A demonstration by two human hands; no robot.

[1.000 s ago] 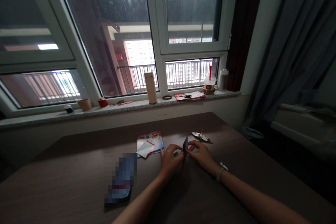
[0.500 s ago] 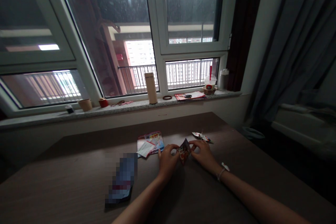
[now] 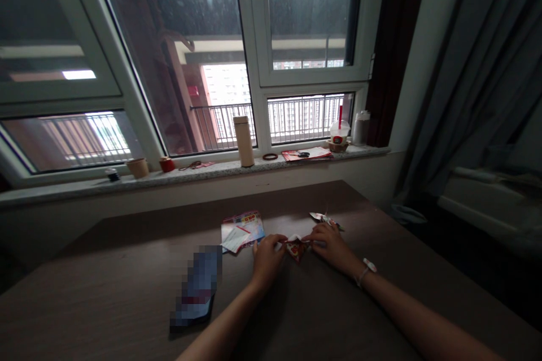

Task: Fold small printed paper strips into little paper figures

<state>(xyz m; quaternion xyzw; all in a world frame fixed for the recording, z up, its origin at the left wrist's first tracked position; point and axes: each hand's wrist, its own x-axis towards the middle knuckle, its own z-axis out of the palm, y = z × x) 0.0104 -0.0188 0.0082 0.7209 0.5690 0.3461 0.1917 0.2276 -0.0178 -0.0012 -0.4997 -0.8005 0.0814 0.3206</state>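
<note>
Between my two hands is a small folded piece of printed paper (image 3: 297, 251), its lower end a downward point with a pale upper edge showing. My left hand (image 3: 269, 256) pinches its left corner between thumb and fingers. On the other side, my right hand (image 3: 328, 245) grips the right corner; a pale bracelet (image 3: 366, 271) circles that wrist. Just beyond the right hand lies a folded paper shape (image 3: 325, 219) in white, red and green, partly covered by the fingers. Printed sheets (image 3: 252, 227) rest left of my left hand, with a smaller white slip (image 3: 235, 238) on top.
A phone with a blurred screen (image 3: 199, 282) lies on the brown table (image 3: 139, 259) at left. Along the windowsill (image 3: 212, 172) stand a beige thermos (image 3: 243, 141), a paper cup (image 3: 138, 168), a drink cup with a straw (image 3: 339, 131), and scissors (image 3: 303, 154) on papers.
The paper has gone from an upright diamond to a downward-pointing triangle, its top point now folded down with a pale edge showing. Both hands stay at its sides.
</note>
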